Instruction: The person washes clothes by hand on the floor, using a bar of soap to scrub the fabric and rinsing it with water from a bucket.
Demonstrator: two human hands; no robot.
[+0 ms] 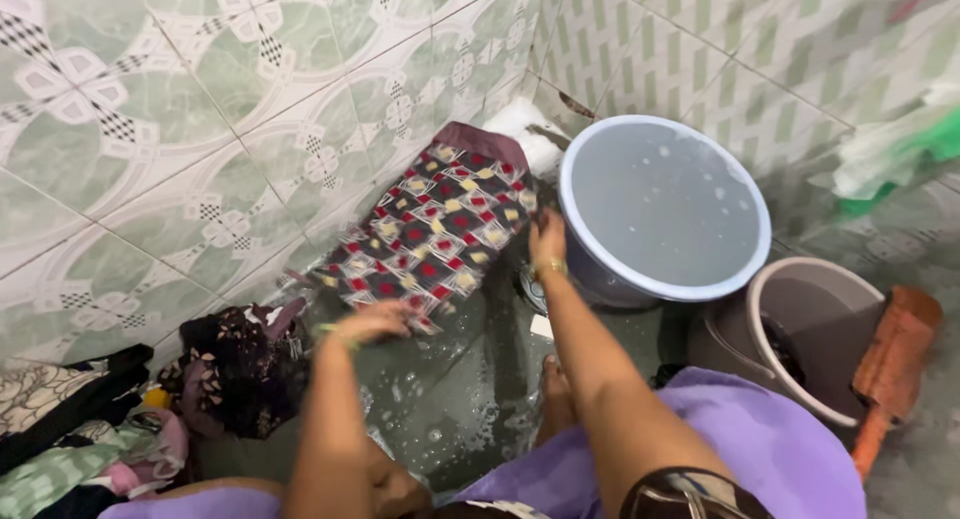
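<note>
Patterned cloth (430, 224) spread on wet floor (450, 399) beside basin (665, 209). Left hand (372, 324) blurred at near edge, grip unclear; right hand (546, 241) pinching far corner, fingertips hidden.

A cloth (430, 224) lies left of a basin (662, 211), touching it.

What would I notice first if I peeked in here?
Probably the bright patterned cloth, red, yellow and dark, spread on the wet floor in the middle, with the left hand and right hand on its edges. Just right of it sits a big round basin full of soapy water, against green patterned wall tiles.
</note>
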